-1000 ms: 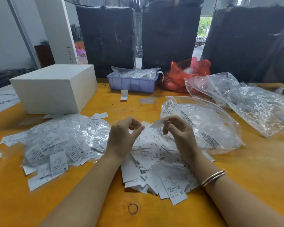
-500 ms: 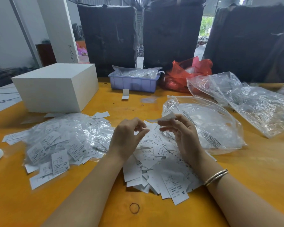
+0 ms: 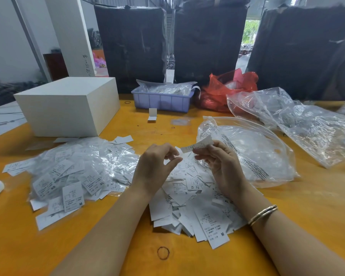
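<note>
Here, just above the loose label pile (image 3: 187, 198) on the orange table (image 3: 311, 212), the right hand (image 3: 223, 169) pinches one label (image 3: 197, 146) between thumb and fingertips, while the left hand (image 3: 154, 168), its fingers curled on something or nothing, seems poised to take it.

The label (image 3: 197, 146) you hold is thin matt white paper, as is the loose heap (image 3: 189, 198) beneath it. On your left the sleeves (image 3: 78, 168) are glossy, crinkled clear plastic; the table (image 3: 317, 212) looks smooth orange with a dull sheen, your bangle (image 3: 263, 214) polished metal.
</note>
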`<state>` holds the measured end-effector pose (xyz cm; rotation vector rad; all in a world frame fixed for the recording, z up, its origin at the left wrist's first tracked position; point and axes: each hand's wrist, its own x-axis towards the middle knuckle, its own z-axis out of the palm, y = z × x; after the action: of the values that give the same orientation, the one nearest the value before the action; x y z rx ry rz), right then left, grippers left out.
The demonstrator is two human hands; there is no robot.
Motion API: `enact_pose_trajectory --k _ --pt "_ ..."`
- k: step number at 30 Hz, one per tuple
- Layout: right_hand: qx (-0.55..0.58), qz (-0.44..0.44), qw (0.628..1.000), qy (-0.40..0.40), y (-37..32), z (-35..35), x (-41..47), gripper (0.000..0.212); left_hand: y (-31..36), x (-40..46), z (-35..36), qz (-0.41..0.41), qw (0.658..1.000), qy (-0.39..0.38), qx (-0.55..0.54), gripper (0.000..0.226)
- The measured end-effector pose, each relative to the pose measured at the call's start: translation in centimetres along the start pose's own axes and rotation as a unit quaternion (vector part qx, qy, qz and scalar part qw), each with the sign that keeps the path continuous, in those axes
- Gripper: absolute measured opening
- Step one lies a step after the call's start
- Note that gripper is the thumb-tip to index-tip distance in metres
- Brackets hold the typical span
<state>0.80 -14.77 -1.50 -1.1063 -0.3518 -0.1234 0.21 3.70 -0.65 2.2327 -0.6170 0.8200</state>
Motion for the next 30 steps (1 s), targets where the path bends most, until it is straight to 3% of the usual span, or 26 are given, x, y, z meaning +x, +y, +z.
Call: enact_pose_trajectory --k 17,22,27,30 --pt "-0.133 -0.002 0.991 0.019 0.3 0.4 0.0 0.015 0.2 0.1 -0.1 0.017 1.000 -0.005 -0.002 0.014" --pt "-0.156 -0.012 0.987 0.019 0.4 0.5 -0.1 0.008 0.1 0.1 0.1 -0.011 0.998 -0.013 -0.054 0.007" --pt "-0.152 0.024 0.988 0.012 0.0 1.2 -0.3 0.051 0.1 0.0 -0.4 0.022 0.999 0.001 0.044 0.009" --pt "-0.170 0.043 0.984 0.006 -0.3 1.3 -0.4 0.053 0.3 0.2 -0.7 0.058 0.993 0.003 0.098 0.011"
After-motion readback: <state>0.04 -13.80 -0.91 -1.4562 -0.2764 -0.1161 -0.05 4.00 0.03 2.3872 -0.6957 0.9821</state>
